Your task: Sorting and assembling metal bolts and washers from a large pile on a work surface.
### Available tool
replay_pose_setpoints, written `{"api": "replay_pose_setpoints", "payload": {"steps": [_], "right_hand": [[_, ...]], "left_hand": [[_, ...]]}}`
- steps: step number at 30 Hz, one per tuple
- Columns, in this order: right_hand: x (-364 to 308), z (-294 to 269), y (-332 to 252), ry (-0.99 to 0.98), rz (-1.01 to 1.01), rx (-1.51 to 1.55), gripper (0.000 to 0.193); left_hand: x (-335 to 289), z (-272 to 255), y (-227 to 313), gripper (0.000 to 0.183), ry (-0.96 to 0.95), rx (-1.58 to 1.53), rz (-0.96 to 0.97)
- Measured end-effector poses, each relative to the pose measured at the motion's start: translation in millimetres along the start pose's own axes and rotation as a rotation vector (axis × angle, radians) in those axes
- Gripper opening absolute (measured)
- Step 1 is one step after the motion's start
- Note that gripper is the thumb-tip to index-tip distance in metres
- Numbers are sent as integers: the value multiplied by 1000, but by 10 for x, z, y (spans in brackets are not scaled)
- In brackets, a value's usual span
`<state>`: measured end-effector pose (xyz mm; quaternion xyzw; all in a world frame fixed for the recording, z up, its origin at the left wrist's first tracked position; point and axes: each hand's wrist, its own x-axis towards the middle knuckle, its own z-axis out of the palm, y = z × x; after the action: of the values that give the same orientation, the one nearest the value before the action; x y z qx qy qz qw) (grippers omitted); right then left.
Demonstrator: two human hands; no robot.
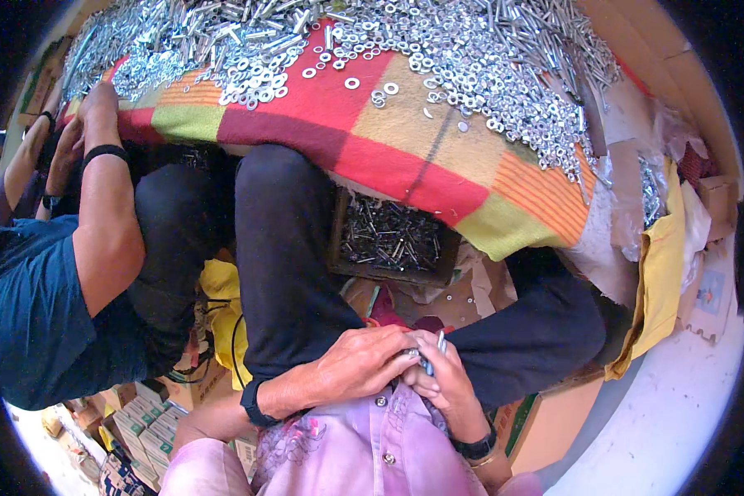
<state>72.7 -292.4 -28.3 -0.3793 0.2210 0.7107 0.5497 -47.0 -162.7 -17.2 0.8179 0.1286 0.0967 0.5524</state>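
My two hands meet over my lap. My right hand (443, 374) is closed around a silvery metal bolt (428, 364), whose tip sticks up past the fingers. Fingers pressed together, my left hand (362, 361) reaches across to touch the right one. A small shiny spot shows at its fingertips, too small to name. Ahead, a checked blanket (306, 130) bears heaps of loose washers (256, 80), nuts (504, 103) and metal bolts or sleeves (546, 37). Between my knees, below the blanket's edge, stands a tray (372, 271) of dark and shiny bolts.
On the left a co-worker (45, 306) in a dark shirt reaches a hand (99, 107) to the heap's edge. A yellow sack (649, 289) and clear plastic bags (678, 136) stand at the right. Small boxes (145, 422) are stacked at the lower left.
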Motion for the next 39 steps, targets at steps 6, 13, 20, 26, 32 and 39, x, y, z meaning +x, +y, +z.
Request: {"api": "replay_pose_setpoints", "payload": {"steps": [6, 13, 20, 26, 32, 39], "right_hand": [[-170, -76, 136, 69, -430, -779, 24], [-78, -12, 128, 150, -508, -1146, 19], [-7, 188, 92, 117, -608, -1289, 19], [135, 146, 116, 128, -575, -1151, 27], [257, 142, 83, -16, 140, -285, 30], [316, 291, 89, 113, -528, -1287, 30]], "left_hand": [[-151, -173, -77, 15, -8, -476, -413], [-323, -193, -177, 16, -30, -624, -520], [-373, -211, -276, 17, 56, -770, -519], [-372, -204, -309, 17, 109, -859, -561], [-419, -253, -393, 17, 114, -722, -538], [-421, -270, -455, 19, 204, -838, -589]]}}
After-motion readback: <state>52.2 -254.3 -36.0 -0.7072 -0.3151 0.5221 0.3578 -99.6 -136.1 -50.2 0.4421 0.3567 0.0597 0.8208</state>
